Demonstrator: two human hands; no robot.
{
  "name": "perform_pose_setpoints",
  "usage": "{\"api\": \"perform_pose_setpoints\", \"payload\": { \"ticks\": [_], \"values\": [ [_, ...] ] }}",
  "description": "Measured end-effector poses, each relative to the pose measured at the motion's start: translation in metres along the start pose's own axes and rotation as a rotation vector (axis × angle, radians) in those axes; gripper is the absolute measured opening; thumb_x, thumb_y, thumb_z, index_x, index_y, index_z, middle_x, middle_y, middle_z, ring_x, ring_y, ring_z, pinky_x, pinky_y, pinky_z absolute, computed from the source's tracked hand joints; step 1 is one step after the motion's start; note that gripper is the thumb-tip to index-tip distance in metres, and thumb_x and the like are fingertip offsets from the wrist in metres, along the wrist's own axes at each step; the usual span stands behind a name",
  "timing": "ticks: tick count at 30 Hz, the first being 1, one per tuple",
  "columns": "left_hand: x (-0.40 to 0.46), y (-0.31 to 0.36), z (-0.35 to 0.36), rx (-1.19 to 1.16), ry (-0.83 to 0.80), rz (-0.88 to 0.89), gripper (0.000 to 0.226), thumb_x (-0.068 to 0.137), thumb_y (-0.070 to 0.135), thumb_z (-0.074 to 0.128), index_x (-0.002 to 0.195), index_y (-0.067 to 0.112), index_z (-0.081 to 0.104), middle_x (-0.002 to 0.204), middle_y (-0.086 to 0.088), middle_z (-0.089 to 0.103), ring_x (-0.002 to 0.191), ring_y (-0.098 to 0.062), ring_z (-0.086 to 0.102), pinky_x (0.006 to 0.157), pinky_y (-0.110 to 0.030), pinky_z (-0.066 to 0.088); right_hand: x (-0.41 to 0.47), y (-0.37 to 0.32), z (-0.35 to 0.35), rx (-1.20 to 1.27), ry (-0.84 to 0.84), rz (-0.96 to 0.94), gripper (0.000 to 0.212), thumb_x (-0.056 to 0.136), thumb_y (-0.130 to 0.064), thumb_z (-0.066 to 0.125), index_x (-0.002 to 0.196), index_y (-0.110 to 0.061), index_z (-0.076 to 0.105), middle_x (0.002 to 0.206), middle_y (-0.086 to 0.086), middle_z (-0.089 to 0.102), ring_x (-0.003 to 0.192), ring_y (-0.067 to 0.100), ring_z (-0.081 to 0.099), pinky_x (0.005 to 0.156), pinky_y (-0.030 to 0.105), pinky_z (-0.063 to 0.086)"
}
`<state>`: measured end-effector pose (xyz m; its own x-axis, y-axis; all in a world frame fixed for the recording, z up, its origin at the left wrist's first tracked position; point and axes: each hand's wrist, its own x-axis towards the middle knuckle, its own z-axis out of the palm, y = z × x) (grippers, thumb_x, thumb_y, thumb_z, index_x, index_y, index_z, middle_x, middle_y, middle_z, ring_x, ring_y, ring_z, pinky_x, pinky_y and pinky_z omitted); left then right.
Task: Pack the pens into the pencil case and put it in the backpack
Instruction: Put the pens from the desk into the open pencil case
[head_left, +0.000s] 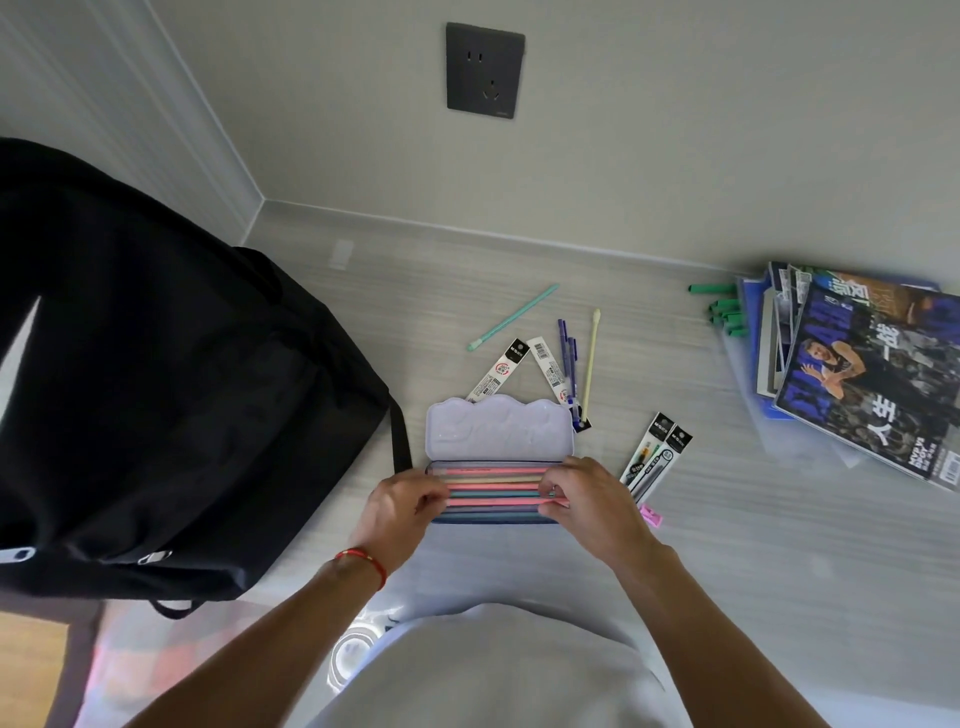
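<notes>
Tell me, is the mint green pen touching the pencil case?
Apart. The head view shows the mint green pen lying on bare table beyond the pencil case.

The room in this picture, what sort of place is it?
Probably a study corner at home or in a dorm. A desk stands against a wall with a power socket, and on it lie a backpack, an open pencil case with pens, and a stack of magazines.

Grey wall (675, 130) w/ socket (484, 70), prob. woodgrain desk (779, 519).
</notes>
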<state>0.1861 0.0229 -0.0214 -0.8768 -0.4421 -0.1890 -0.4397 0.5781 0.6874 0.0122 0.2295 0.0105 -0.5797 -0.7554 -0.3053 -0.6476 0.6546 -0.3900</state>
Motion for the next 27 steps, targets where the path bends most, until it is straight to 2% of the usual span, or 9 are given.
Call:
{"api": "perform_pose_setpoints", "payload": {
  "ticks": [2,5,8,10,13,17,19,22,27],
  "values": [
    [-0.002,-0.002,0.002,0.058,-0.022,0.066,0.009,0.088,0.010,0.068,0.084,0.016,0.072,0.083,0.005,0.064,0.077,-0.011,0.055,0.070,-0.008,0.041,-0.002,0.002,0.003,0.004,-0.007,0.001,0.013,0.086,-0.033,0.075,0.095,-0.025,0.071,0.097,-0.007,0.065,0.100,0.016,0.057,0.078,0.033,0.051],
    [-0.005,-0.002,0.002,0.130,-0.028,0.144,0.011,0.090,0.006,0.065,0.083,0.013,0.070,0.085,-0.002,0.065,0.079,-0.017,0.056,0.074,-0.026,0.052,-0.003,0.005,0.009,0.042,-0.025,-0.004,0.009,0.085,-0.029,0.074,0.092,-0.024,0.071,0.095,-0.009,0.065,0.097,0.016,0.057,0.077,0.034,0.051],
    [-0.005,0.002,-0.001,0.169,-0.019,0.181,0.015,0.087,-0.001,0.065,0.077,0.010,0.069,0.082,-0.006,0.065,0.076,-0.022,0.057,0.069,-0.034,0.054,-0.004,0.008,0.013,0.090,-0.029,-0.017,0.008,0.086,-0.025,0.072,0.093,-0.024,0.074,0.096,-0.008,0.066,0.095,0.013,0.059,0.078,0.033,0.053],
    [-0.005,0.005,-0.003,0.177,-0.025,0.197,0.016,0.083,-0.005,0.067,0.074,0.008,0.070,0.082,-0.008,0.066,0.075,-0.024,0.059,0.069,-0.036,0.056,-0.004,0.011,0.014,0.139,-0.037,-0.039,0.009,0.086,-0.020,0.072,0.093,-0.021,0.076,0.095,-0.005,0.067,0.089,0.012,0.062,0.079,0.031,0.054],
    [-0.006,0.008,-0.006,0.175,-0.028,0.203,0.016,0.078,-0.009,0.070,0.078,0.006,0.075,0.088,-0.010,0.070,0.080,-0.026,0.065,0.075,-0.031,0.059,-0.005,0.016,0.014,0.211,-0.031,-0.044,0.010,0.084,-0.011,0.073,0.091,-0.017,0.078,0.092,-0.004,0.067,0.079,0.010,0.064,0.075,0.025,0.054],
    [-0.003,0.011,-0.007,0.199,-0.055,0.181,0.016,0.083,-0.004,0.066,0.086,0.005,0.078,0.097,-0.009,0.071,0.088,-0.024,0.066,0.083,-0.029,0.057,-0.003,0.020,0.014,0.293,0.004,0.005,0.011,0.084,-0.009,0.074,0.086,-0.018,0.079,0.085,-0.008,0.070,0.072,0.005,0.062,0.069,0.015,0.047],
    [-0.001,0.014,-0.008,0.211,-0.068,0.166,0.017,0.085,-0.002,0.064,0.087,0.006,0.078,0.097,-0.009,0.070,0.089,-0.023,0.065,0.084,-0.028,0.056,0.006,0.024,0.009,0.340,0.153,0.089,0.007,0.086,-0.010,0.074,0.086,-0.017,0.078,0.083,-0.006,0.073,0.070,0.008,0.064,0.069,0.018,0.049],
    [0.001,0.019,-0.014,0.201,-0.055,0.157,0.014,0.081,-0.004,0.065,0.082,0.004,0.076,0.090,-0.010,0.068,0.082,-0.026,0.064,0.077,-0.031,0.057,0.029,0.035,-0.006,0.380,0.335,0.348,0.005,0.087,-0.017,0.070,0.089,-0.015,0.075,0.086,0.000,0.076,0.077,0.022,0.069,0.073,0.031,0.055],
    [0.006,0.019,-0.021,0.194,-0.031,0.104,0.015,0.083,0.000,0.063,0.085,0.009,0.075,0.092,-0.005,0.067,0.079,-0.022,0.064,0.073,-0.026,0.055,0.077,0.060,-0.022,0.220,0.165,0.594,0.024,0.093,-0.034,0.062,0.104,-0.014,0.070,0.105,0.018,0.072,0.099,0.038,0.068,0.079,0.038,0.053]
  ]
}}
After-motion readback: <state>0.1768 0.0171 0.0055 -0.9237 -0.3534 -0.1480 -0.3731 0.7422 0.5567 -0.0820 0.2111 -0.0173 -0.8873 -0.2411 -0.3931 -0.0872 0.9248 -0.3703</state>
